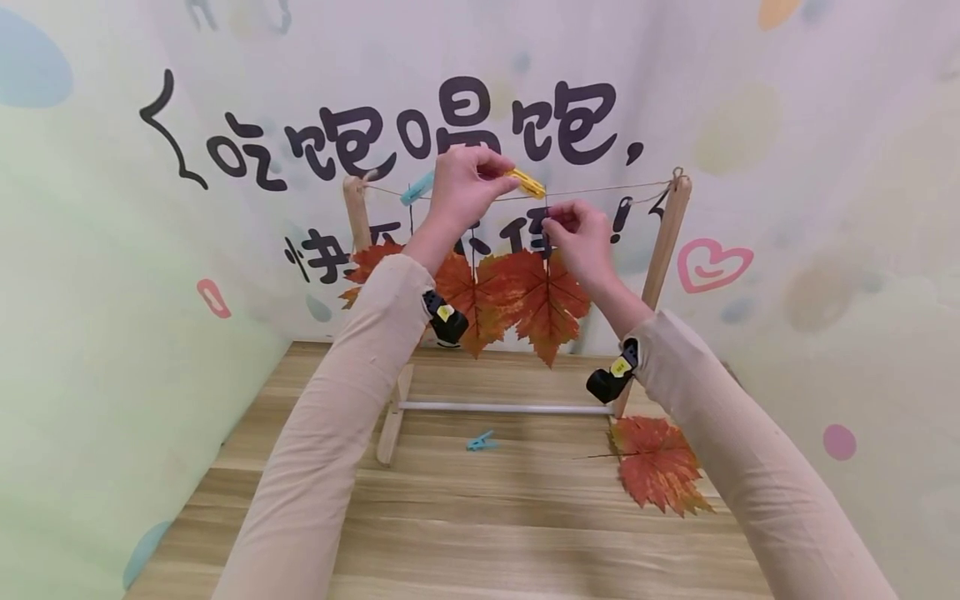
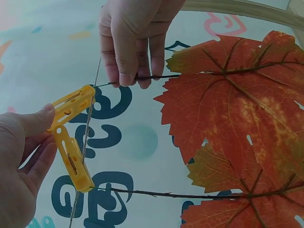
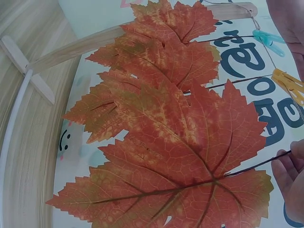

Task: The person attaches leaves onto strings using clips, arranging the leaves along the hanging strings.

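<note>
My left hand (image 1: 465,187) pinches a yellow clothespin (image 2: 72,108) between thumb and fingers, its tip at the twine (image 1: 607,191). A second yellow clothespin (image 2: 75,164) sits on the twine beside it, over another leaf's stem; the left hand hides it in the head view. My right hand (image 1: 583,237) pinches the dark stem of a red-orange artificial maple leaf (image 1: 551,300) just below the twine. The stem's top reaches the tip of the held clothespin. More leaves (image 3: 175,23) hang to the left, one under a light-blue clothespin (image 1: 417,189).
Wooden posts (image 1: 667,233) carry the twine, joined low down by a white rod (image 1: 506,408). On the wood-grain table (image 1: 465,533) lie a blue clothespin (image 1: 482,442) and a loose maple leaf (image 1: 656,462). A printed cloth (image 1: 750,142) hangs behind.
</note>
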`<state>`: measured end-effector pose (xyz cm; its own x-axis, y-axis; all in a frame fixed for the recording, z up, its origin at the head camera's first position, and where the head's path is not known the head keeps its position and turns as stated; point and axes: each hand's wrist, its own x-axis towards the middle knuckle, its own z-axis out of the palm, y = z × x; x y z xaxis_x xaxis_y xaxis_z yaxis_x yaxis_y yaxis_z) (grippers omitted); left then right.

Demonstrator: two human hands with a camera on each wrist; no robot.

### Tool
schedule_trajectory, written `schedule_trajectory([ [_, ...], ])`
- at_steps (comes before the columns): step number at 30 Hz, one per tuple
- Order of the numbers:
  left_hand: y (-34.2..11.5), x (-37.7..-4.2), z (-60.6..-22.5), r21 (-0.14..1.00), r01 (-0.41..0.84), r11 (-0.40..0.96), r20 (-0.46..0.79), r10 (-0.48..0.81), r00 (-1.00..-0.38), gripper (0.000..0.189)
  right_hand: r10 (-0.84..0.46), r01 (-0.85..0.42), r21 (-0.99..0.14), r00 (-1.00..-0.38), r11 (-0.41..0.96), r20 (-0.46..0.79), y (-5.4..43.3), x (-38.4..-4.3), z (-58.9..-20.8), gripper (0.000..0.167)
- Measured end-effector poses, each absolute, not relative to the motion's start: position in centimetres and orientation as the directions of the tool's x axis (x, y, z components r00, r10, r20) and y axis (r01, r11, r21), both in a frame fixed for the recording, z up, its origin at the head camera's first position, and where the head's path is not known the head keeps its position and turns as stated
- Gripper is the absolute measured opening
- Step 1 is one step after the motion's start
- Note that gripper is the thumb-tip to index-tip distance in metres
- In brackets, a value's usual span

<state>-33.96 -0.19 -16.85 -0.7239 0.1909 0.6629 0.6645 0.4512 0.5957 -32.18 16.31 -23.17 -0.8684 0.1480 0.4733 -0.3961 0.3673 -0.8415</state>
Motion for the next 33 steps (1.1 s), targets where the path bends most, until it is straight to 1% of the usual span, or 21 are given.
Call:
schedule_trajectory([
  [16, 0.31, -34.47, -16.83, 0.577, 0.656, 0.486, 0.638, 0.234, -0.734, 0.017, 0.153, -0.384, -0.849, -0.874, 0.363, 0.461, 16.05, -32.56, -23.39, 0.021],
  [24, 0.14, -34.61, -16.86, 0.571, 0.644, 0.508, 0.631, 0.230, -0.741, 0.018, 0.164, -0.395, -0.848, -0.867, 0.352, 0.471, 15.92, -32.75, -23.57, 0.018],
  [33, 0.18, -34.65, -17.03, 0.561, 0.647, 0.516, 0.629, 0.242, -0.739, 0.018, 0.167, -0.403, -0.850, -0.864, 0.338, 0.476, 15.85, -32.83, -24.03, 0.022],
])
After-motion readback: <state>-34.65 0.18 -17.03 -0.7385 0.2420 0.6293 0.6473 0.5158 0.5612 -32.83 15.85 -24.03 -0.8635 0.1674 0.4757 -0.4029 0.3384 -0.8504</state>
